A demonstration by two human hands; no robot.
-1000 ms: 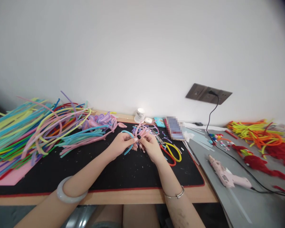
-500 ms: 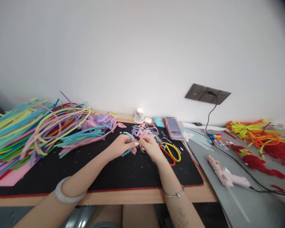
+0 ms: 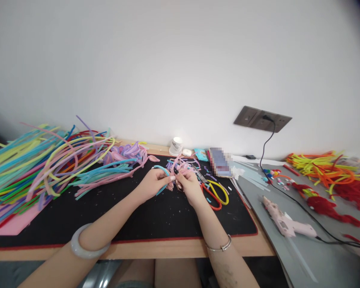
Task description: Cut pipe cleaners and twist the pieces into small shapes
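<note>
My left hand point(image 3: 156, 184) is closed on a light blue pipe cleaner point(image 3: 165, 171), which curves over the fingers with its lower part showing beneath them. Touching it at the fingertips, my right hand point(image 3: 189, 185) is closed in a pinch; whatever lies between its fingers is too small and hidden to name. Pink pipe cleaner pieces point(image 3: 180, 161) show just behind the fingertips, and I cannot tell whether any of them is held. Scissors with yellow and orange handles point(image 3: 222, 192) lie close to the right hand on the black mat point(image 3: 132, 224).
Long coloured pipe cleaners point(image 3: 48, 160) are heaped at the left. A white cup point(image 3: 176, 145) and a phone point(image 3: 220, 162) stand or lie near the wall. At right are a glue gun point(image 3: 285, 220), its cord, a red fuzzy figure point(image 3: 321, 206) and orange-yellow pipe cleaners point(image 3: 327, 166).
The fingers of both hands have shifted slightly at the fingertips. The light blue pipe cleaner's lower end now sits tighter beneath the left hand. A small blue piece shows by the scissors' handles.
</note>
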